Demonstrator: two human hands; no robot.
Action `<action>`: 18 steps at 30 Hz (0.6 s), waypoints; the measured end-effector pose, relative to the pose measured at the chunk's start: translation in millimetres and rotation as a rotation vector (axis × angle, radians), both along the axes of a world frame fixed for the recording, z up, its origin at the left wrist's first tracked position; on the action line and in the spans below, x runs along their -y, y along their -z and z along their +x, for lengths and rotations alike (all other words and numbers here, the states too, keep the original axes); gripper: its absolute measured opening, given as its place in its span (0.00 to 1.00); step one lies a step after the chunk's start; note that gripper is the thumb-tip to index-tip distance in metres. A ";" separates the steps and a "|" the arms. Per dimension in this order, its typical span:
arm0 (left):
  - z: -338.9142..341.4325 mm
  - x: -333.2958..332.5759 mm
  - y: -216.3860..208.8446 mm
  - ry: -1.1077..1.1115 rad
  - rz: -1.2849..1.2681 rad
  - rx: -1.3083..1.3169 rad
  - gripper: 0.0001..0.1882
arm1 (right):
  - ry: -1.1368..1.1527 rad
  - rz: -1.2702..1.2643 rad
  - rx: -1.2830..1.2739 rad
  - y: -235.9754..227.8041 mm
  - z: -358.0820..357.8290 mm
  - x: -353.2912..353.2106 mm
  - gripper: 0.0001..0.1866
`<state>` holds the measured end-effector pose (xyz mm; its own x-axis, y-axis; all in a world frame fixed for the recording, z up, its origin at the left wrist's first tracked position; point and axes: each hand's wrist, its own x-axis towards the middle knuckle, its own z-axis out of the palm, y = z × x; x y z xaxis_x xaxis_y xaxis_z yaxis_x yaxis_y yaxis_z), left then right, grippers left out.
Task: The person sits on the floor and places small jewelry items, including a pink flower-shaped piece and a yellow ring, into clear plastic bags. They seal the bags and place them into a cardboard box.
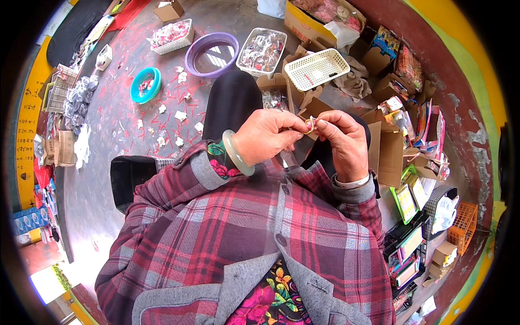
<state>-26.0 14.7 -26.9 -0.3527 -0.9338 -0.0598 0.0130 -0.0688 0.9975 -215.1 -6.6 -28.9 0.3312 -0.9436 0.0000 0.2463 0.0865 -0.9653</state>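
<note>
My left hand (pixel 265 135), with a pale bangle (pixel 238 153) at the wrist, is closed in a pinch in front of my lap. Facing it, my right hand (pixel 346 145) pinches with thumb and forefinger. A small pink, white and yellowish loop-like piece (pixel 310 125) sits between the two sets of fingertips, and both hands hold it. Its exact kind is too small to make out, and the fingers cover part of it. Below the hands stands an open cardboard box (pixel 387 157), to the right of my knees.
A purple basin (pixel 235 50), a teal basin (pixel 157 86) and white baskets of small packed items (pixel 260 51) stand ahead. One white basket (pixel 341 58) rests on boxes. Red strips and white scraps (pixel 180 116) litter the floor. Cartons and an orange crate (pixel 463 225) line the right wall.
</note>
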 end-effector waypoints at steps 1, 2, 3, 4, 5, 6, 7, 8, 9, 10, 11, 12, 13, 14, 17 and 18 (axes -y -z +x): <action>-0.2 -0.1 -1.8 0.007 0.058 -0.011 0.10 | 0.010 -0.125 -0.073 -1.6 -0.4 0.2 0.05; -0.3 0.0 -5.8 0.014 0.116 -0.023 0.10 | 0.020 -0.250 -0.147 -3.4 -0.9 0.4 0.05; 0.1 -0.2 -9.7 0.019 0.174 -0.032 0.10 | 0.011 -0.277 -0.163 -5.3 -2.2 1.0 0.05; 0.8 0.5 -11.8 0.022 0.190 -0.057 0.11 | 0.004 -0.305 -0.180 -7.4 -4.4 1.8 0.05; 1.8 2.0 -13.5 0.026 0.206 -0.083 0.11 | -0.004 -0.332 -0.197 -10.1 -5.7 2.2 0.05; 3.2 3.3 -14.1 0.027 0.223 -0.108 0.12 | -0.013 -0.257 -0.162 -14.6 -5.5 1.1 0.04; 5.5 4.6 -13.2 0.049 0.225 -0.113 0.13 | -0.022 -0.183 -0.127 -20.6 -5.1 -1.0 0.04; 8.1 5.9 -11.7 0.072 0.228 -0.119 0.15 | -0.031 -0.108 -0.092 -25.2 -4.9 -2.2 0.04; 9.2 6.5 -10.9 0.095 0.229 -0.124 0.17 | -0.030 -0.095 -0.083 -27.9 -5.6 -2.0 0.04; 8.9 6.3 -12.5 0.103 0.245 -0.142 0.17 | -0.051 -0.074 -0.065 -28.3 -6.3 -1.5 0.04; 8.3 5.9 -15.8 0.112 0.260 -0.159 0.17 | -0.072 -0.053 -0.046 -28.4 -6.8 -0.6 0.04; 7.4 5.5 -17.6 0.122 0.276 -0.178 0.17 | -0.092 -0.031 -0.029 -28.5 -7.2 0.1 0.04; 6.0 4.7 -18.1 0.136 0.288 -0.209 0.17 | -0.089 -0.053 -0.052 -29.6 -7.2 0.2 0.04; 3.9 3.5 -18.4 0.150 0.300 -0.240 0.18 | -0.085 -0.074 -0.076 -31.4 -6.7 0.2 0.04; 1.6 0.7 -19.3 0.207 0.318 -0.235 0.20 | -0.055 -0.029 -0.106 -34.1 -0.6 0.0 0.04; 0.9 0.5 -19.2 0.228 0.319 -0.216 0.21 | -0.041 0.003 -0.109 -34.5 2.4 0.6 0.04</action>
